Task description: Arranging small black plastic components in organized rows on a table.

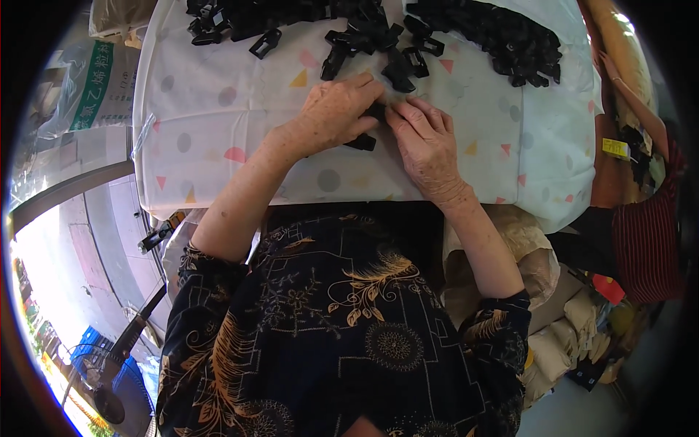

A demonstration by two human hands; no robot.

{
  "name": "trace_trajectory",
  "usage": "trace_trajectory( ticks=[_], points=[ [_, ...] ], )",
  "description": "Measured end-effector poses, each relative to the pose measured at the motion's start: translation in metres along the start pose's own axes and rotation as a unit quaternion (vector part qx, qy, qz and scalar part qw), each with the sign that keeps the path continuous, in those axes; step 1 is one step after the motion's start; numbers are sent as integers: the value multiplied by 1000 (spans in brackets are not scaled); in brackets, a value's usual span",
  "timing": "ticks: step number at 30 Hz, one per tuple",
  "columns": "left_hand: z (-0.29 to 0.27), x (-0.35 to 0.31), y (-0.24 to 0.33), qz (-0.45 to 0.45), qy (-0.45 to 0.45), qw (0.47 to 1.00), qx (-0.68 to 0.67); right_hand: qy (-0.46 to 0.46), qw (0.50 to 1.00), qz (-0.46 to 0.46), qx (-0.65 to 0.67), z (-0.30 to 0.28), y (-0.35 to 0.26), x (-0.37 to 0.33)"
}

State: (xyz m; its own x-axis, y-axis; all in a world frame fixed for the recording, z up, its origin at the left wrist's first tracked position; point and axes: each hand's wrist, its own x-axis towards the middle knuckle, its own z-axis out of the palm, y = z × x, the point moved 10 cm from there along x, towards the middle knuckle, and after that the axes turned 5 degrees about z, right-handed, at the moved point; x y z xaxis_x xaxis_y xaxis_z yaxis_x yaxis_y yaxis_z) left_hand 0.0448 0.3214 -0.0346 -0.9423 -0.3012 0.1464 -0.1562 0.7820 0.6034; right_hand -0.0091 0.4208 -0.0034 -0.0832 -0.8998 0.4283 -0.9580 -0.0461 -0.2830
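My left hand and my right hand meet over the cloth-covered table. Both have curled fingers, closed around a small black plastic piece that is mostly covered by them. Another black piece lies on the cloth just below my left fingers. Right beyond my fingertips sit loose black buckle-like pieces, some with rectangular openings. More of them are heaped at the far edge, and a single one lies apart to the left.
A second dark pile covers the far right of the table. To the right, another person's arm and striped clothing show. Plastic sacks stand at left, a fan lower left, and bags and cardboard lower right.
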Motion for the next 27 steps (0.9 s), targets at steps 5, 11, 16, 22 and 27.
trace_trajectory(
  ticks=[5, 11, 16, 22, 27],
  points=[
    [6, -13, 4, 18, -36, 999, 16, 12, 987, 39, 153, -6, 43, 10],
    [-10, -10, -6, -27, -10, 1000, -9, 150, 977, 130, 73, -29, 136, 53],
    [-21, 20, -16, -52, 56, 996, 44, 90, 995, -22, -36, -3, 116, 100],
    [-12, 44, -3, -10, 59, 994, 94, -43, 992, 29, -112, 40, 132, 132],
    [2, 42, -1, 3, 29, 992, 124, -111, 988, 60, -86, 55, 136, 133]
  ],
)
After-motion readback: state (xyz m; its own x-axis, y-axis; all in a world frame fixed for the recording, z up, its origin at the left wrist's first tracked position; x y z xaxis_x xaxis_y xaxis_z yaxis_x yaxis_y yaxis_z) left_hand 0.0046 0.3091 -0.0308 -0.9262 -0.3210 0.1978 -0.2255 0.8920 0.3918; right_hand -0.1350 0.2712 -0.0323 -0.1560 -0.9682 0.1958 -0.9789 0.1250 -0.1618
